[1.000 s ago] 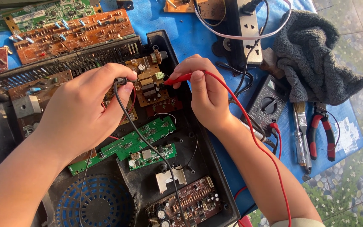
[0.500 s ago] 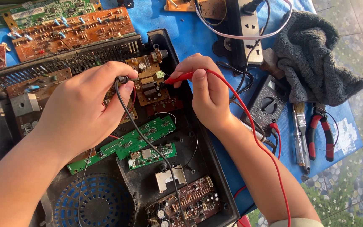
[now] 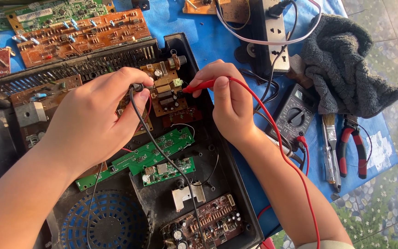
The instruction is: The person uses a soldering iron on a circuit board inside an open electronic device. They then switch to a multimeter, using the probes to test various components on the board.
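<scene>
Repair workbench: circuit boards [image 3: 81, 34], multimeter [image 3: 293, 117], pliers [image 3: 352, 145]

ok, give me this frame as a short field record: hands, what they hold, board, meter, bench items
left hand: holds black probe, tip at the brown board
right hand: holds red probe, tip at the same board from the right
case: open black housing, green boards inside
meter: right of case on blue mat, red lead plugged in
bench: pliers, brush, grey cloth, power strip
</scene>
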